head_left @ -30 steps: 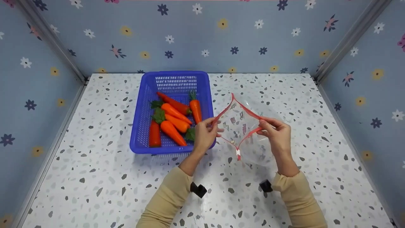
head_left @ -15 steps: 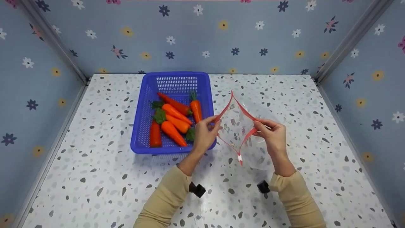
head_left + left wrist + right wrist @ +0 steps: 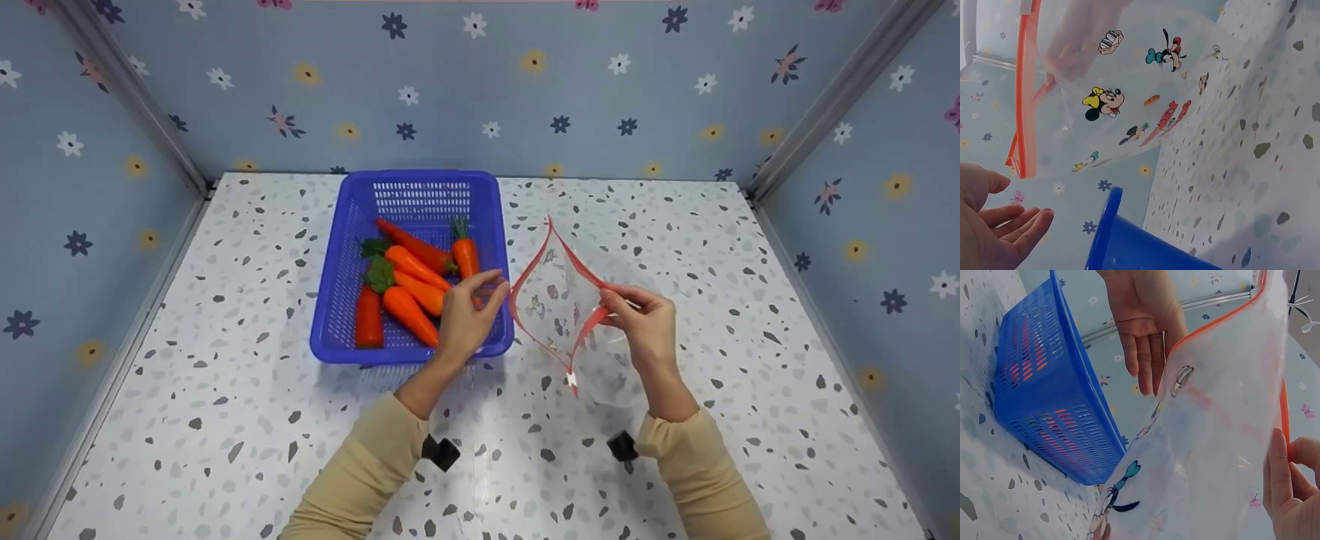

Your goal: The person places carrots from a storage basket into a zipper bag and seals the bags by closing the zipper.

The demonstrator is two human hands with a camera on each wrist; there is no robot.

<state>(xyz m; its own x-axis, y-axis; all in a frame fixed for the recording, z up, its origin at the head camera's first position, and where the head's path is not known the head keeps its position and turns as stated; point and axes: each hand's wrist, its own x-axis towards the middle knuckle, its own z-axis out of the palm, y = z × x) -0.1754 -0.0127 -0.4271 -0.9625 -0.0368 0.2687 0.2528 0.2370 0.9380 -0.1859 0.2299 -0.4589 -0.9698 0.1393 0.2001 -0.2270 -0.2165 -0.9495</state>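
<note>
A clear zip bag with red edging and cartoon prints stands with its mouth spread to the right of the blue basket. My right hand pinches the bag's right rim between thumb and fingers, also plain in the right wrist view. My left hand is over the basket's right side, its fingers extended and holding nothing; in the left wrist view a gap separates it from the bag's edge. Several orange carrots and redder ones with green tops lie in the basket. My left hand partly covers the carrot at the right.
The blue plastic basket rests on the speckled white tabletop. Its rim rises beside the bag. Flowered blue panels enclose the table at the back and both sides.
My left hand has let go of the bag's left rim and moved left over the basket. My right hand has shifted slightly left, keeping its pinch on the bag.
</note>
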